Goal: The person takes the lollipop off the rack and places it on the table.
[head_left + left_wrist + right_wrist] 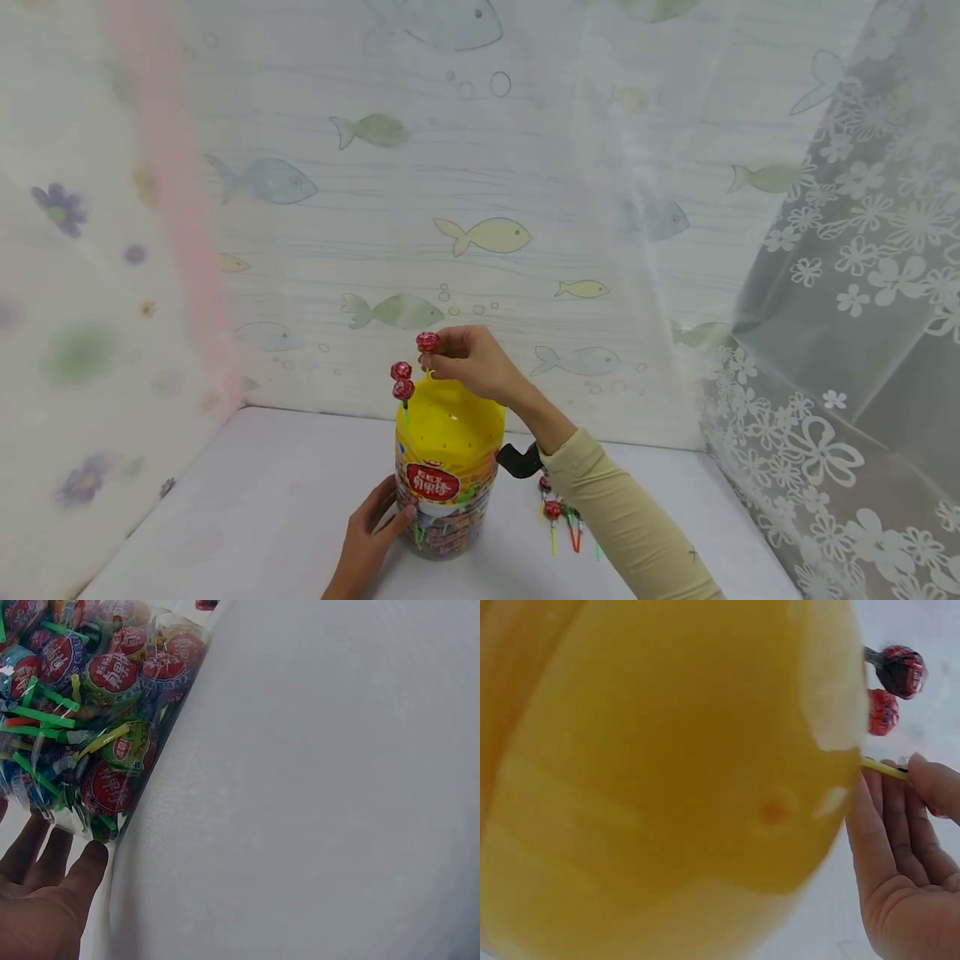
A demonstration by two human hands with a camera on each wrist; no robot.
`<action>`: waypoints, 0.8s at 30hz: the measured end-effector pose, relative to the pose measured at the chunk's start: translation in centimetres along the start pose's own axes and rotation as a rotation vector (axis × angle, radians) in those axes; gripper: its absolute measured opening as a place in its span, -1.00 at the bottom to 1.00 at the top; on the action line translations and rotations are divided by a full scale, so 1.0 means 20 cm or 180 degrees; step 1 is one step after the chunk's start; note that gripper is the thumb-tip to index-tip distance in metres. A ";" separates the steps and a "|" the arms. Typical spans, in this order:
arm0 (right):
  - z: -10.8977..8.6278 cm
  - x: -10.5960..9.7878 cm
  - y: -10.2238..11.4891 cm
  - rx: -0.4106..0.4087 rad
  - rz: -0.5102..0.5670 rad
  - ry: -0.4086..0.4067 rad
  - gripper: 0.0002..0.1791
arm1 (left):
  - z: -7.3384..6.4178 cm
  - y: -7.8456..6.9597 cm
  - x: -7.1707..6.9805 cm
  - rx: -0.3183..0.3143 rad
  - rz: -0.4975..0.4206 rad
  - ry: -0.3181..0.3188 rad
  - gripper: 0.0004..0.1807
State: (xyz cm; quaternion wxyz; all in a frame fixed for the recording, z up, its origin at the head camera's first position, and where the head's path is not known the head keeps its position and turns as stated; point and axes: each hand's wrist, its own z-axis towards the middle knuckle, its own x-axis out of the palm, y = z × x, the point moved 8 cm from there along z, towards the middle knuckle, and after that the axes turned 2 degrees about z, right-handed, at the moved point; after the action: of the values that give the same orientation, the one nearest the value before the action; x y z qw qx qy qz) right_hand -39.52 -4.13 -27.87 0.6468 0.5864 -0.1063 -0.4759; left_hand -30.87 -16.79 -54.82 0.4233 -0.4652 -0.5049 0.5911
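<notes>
A clear jar (450, 533) packed with wrapped lollipops stands on the table, topped by a tall yellow lid (450, 417) dotted with small holes. Against its lower left side rests my left hand (370, 529), thumb toward the front; the left wrist view shows the fingers (82, 874) spread at the jar's base. At the lid's top, my right hand (476, 362) pinches a red-wrapped lollipop (428, 342). Its yellow stick (885, 769) meets the lid's edge; whether it sits in a hole I cannot tell. Two other red lollipops (402, 380) stand upright at the lid's left edge.
Several loose lollipops (553, 510) with coloured sticks lie on the white table (300, 483) right of the jar, partly behind my right sleeve (622, 508). A dark handle-like piece (519, 460) shows beside the jar. Fish-patterned curtains (480, 167) enclose the back.
</notes>
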 end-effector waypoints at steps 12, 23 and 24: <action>-0.04 -0.09 0.14 -0.0092 -0.0134 -0.0150 -0.76 | 0.01 0.02 -0.01 0.0011 0.0020 -0.0034 -0.20; -0.23 -0.24 0.07 -0.0188 0.0095 -0.0588 -0.78 | 0.01 0.03 0.00 0.0019 0.0025 -0.0005 -0.19; -0.25 -0.25 0.04 -0.0179 0.0151 -0.0632 -0.78 | 0.01 0.03 -0.01 0.0018 0.0027 -0.0006 -0.19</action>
State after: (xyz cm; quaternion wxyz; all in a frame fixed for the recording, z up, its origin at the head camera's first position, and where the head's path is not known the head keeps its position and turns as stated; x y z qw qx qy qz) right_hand -38.32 2.76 -26.45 0.6603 0.5153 -0.1703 -0.5191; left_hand -31.08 -17.01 -55.35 0.4216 -0.4656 -0.5017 0.5948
